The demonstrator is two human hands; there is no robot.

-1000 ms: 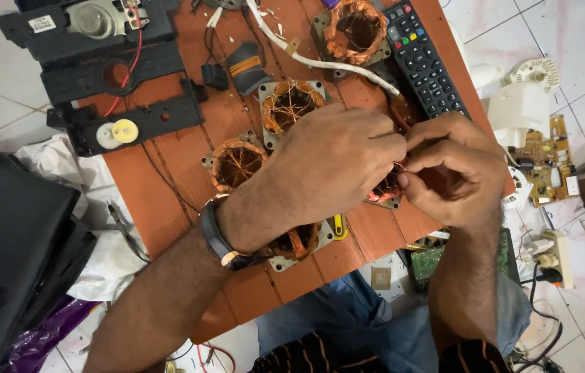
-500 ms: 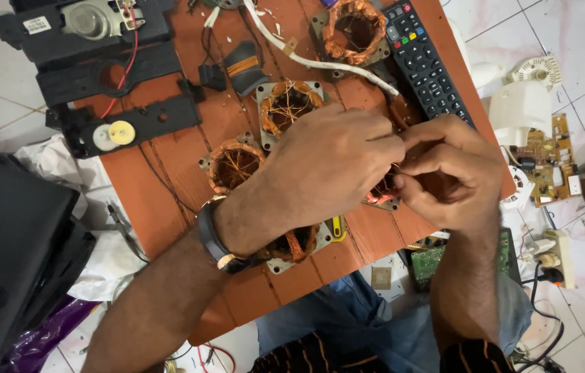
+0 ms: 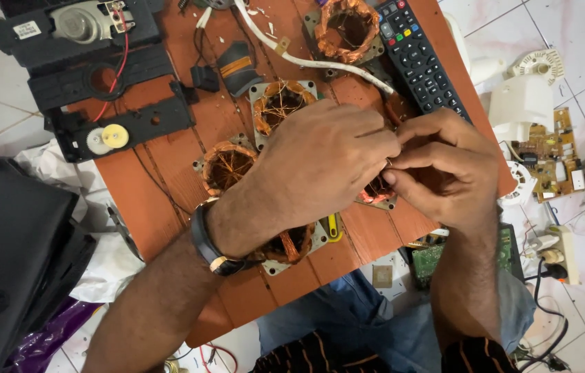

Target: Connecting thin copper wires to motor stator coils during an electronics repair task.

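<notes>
- A copper-wound motor stator in a grey metal frame (image 3: 377,191) lay near the right edge of the reddish-brown wooden desk (image 3: 168,186), mostly hidden beneath both hands.
- The left hand (image 3: 320,159) curled over it, fingers pressed together.
- The right hand (image 3: 444,166) pinched at its windings.
- A black remote control (image 3: 417,55) lay at the far right corner.
</notes>
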